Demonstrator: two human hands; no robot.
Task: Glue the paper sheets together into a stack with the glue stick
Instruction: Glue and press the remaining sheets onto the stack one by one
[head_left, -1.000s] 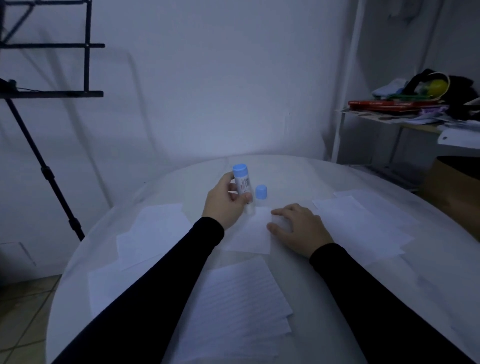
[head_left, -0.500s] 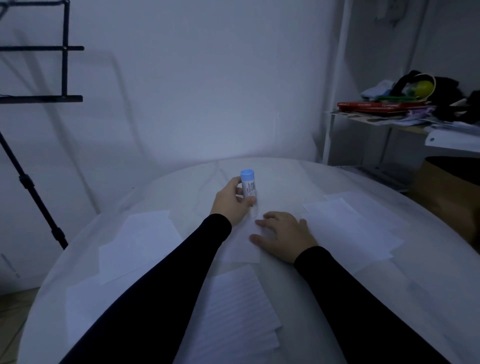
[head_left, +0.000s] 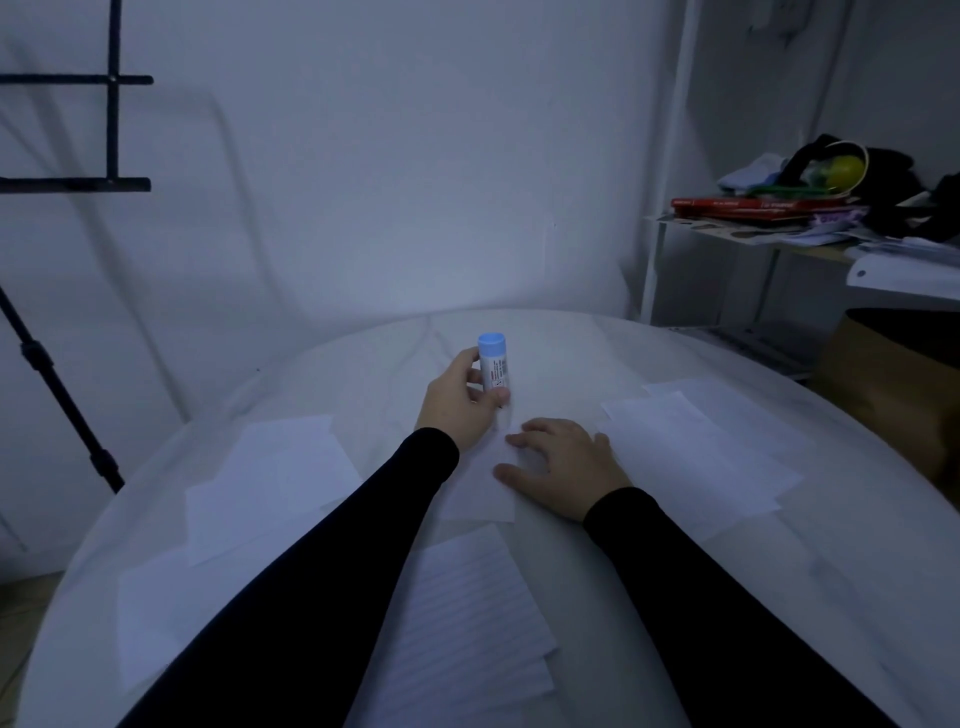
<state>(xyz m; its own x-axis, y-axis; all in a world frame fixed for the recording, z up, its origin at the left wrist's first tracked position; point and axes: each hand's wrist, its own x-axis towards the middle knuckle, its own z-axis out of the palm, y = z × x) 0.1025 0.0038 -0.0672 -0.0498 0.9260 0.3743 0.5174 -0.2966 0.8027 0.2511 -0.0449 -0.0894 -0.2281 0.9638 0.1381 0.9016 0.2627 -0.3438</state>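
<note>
My left hand (head_left: 457, 410) grips a white glue stick (head_left: 493, 366), held upright with its blue end on top and its lower end down at the far edge of a small paper sheet (head_left: 478, 499). This sheet lies in the middle of the round white table (head_left: 571, 353). Fingers spread, my right hand (head_left: 558, 467) rests flat on the sheet's right side. More white sheets lie overlapped to the right (head_left: 696, 457) and to the left (head_left: 270, 478). A pile of lined sheets (head_left: 467, 613) sits near me between my arms.
At the right, a metal shelf (head_left: 753, 234) holds red books and clutter, with a brown cardboard box (head_left: 883, 384) below it. A black stand (head_left: 57, 389) rises at the left beside the table. A white wall is close behind the table.
My left hand has lowered the glue stick toward the sheet's far edge. The loose blue cap seen beside it a second ago is out of sight. My right hand stays on the sheet.
</note>
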